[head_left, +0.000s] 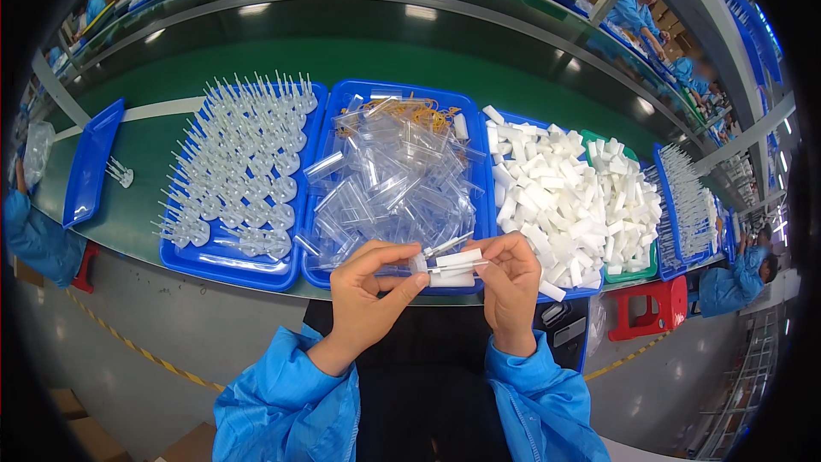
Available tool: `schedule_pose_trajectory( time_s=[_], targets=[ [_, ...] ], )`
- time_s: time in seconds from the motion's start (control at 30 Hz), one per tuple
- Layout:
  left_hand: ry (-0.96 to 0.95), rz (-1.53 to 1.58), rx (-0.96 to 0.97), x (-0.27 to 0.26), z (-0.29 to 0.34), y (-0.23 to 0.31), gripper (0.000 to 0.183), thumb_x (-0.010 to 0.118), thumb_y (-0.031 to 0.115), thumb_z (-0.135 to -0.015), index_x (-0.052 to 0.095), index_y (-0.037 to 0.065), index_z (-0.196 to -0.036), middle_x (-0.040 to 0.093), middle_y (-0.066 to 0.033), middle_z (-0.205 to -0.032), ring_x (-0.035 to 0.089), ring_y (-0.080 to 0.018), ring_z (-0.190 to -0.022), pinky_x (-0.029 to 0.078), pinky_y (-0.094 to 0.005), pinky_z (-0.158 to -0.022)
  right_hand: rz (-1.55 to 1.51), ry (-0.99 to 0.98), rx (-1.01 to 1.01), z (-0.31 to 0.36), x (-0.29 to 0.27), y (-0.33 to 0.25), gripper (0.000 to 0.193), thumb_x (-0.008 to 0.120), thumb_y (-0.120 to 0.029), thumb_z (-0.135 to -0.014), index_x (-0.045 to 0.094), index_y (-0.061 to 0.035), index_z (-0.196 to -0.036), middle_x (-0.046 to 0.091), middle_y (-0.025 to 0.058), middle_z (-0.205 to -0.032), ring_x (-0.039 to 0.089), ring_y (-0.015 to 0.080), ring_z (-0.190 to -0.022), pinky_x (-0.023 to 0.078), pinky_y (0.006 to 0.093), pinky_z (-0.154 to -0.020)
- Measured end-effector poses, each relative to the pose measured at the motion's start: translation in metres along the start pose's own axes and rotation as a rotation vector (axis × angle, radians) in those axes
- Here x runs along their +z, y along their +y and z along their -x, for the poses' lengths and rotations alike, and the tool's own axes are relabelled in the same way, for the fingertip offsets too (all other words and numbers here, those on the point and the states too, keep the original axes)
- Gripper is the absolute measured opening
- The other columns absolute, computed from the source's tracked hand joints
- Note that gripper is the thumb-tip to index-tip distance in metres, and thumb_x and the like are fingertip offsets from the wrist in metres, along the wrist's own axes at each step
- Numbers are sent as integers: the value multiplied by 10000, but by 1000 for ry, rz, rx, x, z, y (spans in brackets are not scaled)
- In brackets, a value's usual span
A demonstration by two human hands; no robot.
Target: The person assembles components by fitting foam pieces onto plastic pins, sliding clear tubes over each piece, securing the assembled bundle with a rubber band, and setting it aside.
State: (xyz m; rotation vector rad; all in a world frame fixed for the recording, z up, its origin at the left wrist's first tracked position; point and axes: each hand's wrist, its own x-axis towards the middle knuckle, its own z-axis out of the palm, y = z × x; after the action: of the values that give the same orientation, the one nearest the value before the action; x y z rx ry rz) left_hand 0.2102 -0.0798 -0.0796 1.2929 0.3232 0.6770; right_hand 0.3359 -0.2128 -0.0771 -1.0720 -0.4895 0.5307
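Note:
In front of my chest, both hands hold one small work piece over the near edge of the middle tray. My left hand (372,287) pinches the clear round base of a pronged plastic part (419,263), its thin prongs pointing right. The fingers of my right hand (511,282) are closed on a white foam block (459,258) lying along the prongs. Whether the prongs run into the foam or beside it, I cannot tell. Below the hands, clear plastic sleeves (376,162) fill the middle blue tray (486,180), with orange bands (428,109) at its back.
Left stands a blue tray (231,274) of upright pronged parts; beyond it, a tilted blue tray (92,162). White foam blocks (539,180) fill the right tray and a green tray (633,275). A red stool (647,308) stands lower right. Co-workers in blue (637,13) sit along the bench.

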Motion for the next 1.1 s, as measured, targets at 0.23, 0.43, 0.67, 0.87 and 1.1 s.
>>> schedule_pose_trajectory(
  time_s=[0.23,0.43,0.67,0.87,1.1],
  targets=[
    [0,-17,15,-1,0,-3,334,680,-115,-777,631,-75,-1105,573,-142,-1086,588,-207,-1032,596,-279,-809,132,-20,14,-2,-1,0,162,585,105,-758,592,10,-890,674,173,-933,645,229,-920,421,379,-1001],
    [1,-50,26,-1,1,0,337,692,-101,-777,633,-69,-1107,575,-145,-1100,587,-210,-1041,598,-284,-810,-224,93,169,0,0,4,197,601,158,-751,617,53,-918,686,174,-937,658,207,-935,349,418,-1100],
    [0,11,25,-2,-1,-5,339,694,-86,-789,632,-56,-1121,574,-135,-1113,592,-210,-1043,588,-302,-839,169,-136,-88,2,2,-4,171,655,71,-783,627,18,-943,686,154,-969,643,228,-989,340,419,-1082],
    [9,124,-23,-10,-1,-9,371,667,-93,-802,610,-44,-1165,553,-117,-1163,556,-216,-1099,552,-320,-871,947,127,-491,24,-52,-50,293,690,28,-690,646,-16,-977,590,128,-1039,584,211,-889,441,312,-821],
    [9,161,-63,-1,-5,-11,291,683,-7,-829,623,-36,-1112,578,-156,-1202,555,-227,-1137,444,-349,-971,1431,158,-365,56,-114,-56,308,724,19,-679,668,-48,-974,574,102,-1005,571,217,-743,469,312,-639]
  ],
)
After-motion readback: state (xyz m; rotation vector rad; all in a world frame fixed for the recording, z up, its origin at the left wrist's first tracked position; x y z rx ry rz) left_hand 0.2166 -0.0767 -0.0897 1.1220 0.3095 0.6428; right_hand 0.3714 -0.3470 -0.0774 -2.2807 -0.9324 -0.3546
